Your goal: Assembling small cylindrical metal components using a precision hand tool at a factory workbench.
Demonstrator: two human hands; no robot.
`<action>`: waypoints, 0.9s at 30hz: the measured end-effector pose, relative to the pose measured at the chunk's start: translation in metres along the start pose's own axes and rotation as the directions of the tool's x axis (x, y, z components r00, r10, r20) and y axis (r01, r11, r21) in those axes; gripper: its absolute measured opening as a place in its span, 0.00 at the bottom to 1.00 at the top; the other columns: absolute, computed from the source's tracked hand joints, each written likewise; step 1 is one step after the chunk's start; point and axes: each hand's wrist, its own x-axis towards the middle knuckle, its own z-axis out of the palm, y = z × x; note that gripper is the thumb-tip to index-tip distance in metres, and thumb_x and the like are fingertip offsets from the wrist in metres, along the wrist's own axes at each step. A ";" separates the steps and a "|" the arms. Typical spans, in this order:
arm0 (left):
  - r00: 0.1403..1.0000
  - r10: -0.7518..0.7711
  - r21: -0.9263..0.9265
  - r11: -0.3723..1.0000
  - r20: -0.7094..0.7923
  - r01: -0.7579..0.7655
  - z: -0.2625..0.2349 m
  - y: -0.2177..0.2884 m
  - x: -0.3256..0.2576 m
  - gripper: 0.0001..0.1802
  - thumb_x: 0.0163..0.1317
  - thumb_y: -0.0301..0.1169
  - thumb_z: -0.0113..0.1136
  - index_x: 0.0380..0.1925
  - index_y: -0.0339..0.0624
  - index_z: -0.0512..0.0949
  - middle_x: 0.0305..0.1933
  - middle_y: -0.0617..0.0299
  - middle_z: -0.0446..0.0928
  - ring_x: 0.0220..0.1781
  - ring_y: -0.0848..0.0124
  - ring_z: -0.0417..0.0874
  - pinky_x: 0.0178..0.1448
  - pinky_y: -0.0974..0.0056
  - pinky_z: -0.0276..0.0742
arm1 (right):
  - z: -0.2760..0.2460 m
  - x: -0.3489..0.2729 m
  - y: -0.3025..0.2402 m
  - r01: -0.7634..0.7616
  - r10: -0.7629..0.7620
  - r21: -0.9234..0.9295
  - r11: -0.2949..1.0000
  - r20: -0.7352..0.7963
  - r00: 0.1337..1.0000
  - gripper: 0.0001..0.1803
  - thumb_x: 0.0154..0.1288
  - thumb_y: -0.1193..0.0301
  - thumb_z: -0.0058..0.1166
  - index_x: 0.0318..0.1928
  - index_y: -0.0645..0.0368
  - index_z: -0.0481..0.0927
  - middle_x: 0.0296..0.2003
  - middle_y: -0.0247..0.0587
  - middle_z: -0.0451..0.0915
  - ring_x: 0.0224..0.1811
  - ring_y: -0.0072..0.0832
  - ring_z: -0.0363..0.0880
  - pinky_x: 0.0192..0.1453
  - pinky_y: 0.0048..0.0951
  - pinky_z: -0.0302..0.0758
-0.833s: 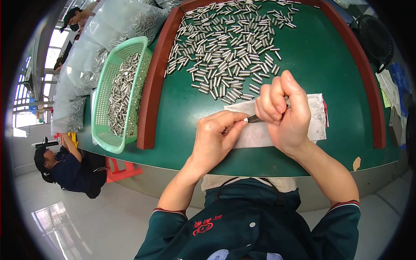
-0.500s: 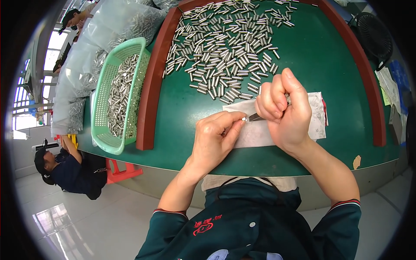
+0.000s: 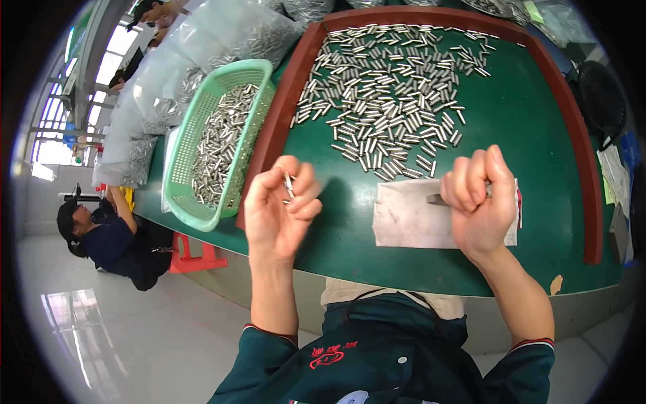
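My left hand (image 3: 279, 212) is raised beside the green basket (image 3: 185, 161) and pinches a small metal cylinder (image 3: 289, 184) between its fingertips. My right hand (image 3: 479, 202) is closed around a small dark tool (image 3: 436, 199) above a white cloth (image 3: 412, 217) that lies on the green table (image 3: 538, 135). A spread of several loose metal cylinders (image 3: 387, 94) covers the table behind both hands. The basket holds many more of the same cylinders.
A reddish-brown raised border (image 3: 272, 114) frames the green table. Clear plastic bags of metal parts (image 3: 202, 54) lie beyond the basket at the upper left. Another person (image 3: 108, 232) sits low at the left by a red stool (image 3: 192, 256).
My left hand has drawn away from my right hand, moving left toward the basket with a metal cylinder. My right hand stays over the white cloth with the tool.
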 end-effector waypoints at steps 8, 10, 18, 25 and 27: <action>0.396 0.896 0.842 0.048 0.202 -0.537 0.003 0.093 -0.021 0.08 0.65 0.28 0.38 0.36 0.37 0.67 0.20 0.70 0.58 0.18 0.86 0.51 0.19 0.78 0.48 | 0.010 -0.010 0.000 -0.083 0.086 0.032 0.996 -0.086 0.993 0.24 0.67 0.63 0.29 0.12 0.54 0.54 0.09 0.28 0.51 0.11 0.15 0.43 0.15 0.20 0.44; 0.498 0.845 0.979 -0.143 0.196 -0.144 -0.008 0.113 -0.018 0.12 0.64 0.31 0.42 0.44 0.37 0.69 0.26 0.65 0.67 0.28 0.80 0.66 0.32 0.75 0.63 | 0.008 -0.011 0.000 -0.060 0.061 0.013 0.998 -0.076 0.995 0.24 0.67 0.63 0.29 0.12 0.54 0.53 0.09 0.28 0.51 0.11 0.15 0.42 0.16 0.20 0.44; 0.367 0.741 0.783 -0.619 0.562 0.052 -0.002 0.093 -0.021 0.12 0.53 0.21 0.53 0.40 0.35 0.72 0.41 0.54 0.71 0.45 0.64 0.72 0.50 0.65 0.65 | 0.009 -0.010 -0.001 -0.039 0.036 -0.034 0.999 -0.063 0.997 0.24 0.68 0.63 0.29 0.12 0.53 0.53 0.09 0.28 0.51 0.11 0.15 0.43 0.16 0.20 0.44; 0.740 0.323 0.767 -0.510 0.590 -0.389 0.011 0.000 0.005 0.07 0.42 0.19 0.60 0.24 0.36 0.74 0.24 0.58 0.71 0.28 0.61 0.73 0.32 0.63 0.68 | 0.008 -0.005 0.001 -0.050 0.047 -0.064 0.997 -0.053 0.997 0.24 0.67 0.63 0.29 0.12 0.55 0.54 0.08 0.31 0.53 0.12 0.16 0.45 0.16 0.19 0.46; 0.780 0.208 0.746 -0.508 0.591 -0.430 0.010 -0.020 0.012 0.07 0.42 0.19 0.60 0.23 0.37 0.74 0.24 0.59 0.69 0.28 0.62 0.71 0.32 0.62 0.66 | 0.008 -0.005 -0.001 -0.041 0.039 -0.057 0.998 -0.033 0.999 0.24 0.67 0.63 0.29 0.12 0.55 0.54 0.08 0.31 0.53 0.11 0.16 0.45 0.15 0.19 0.46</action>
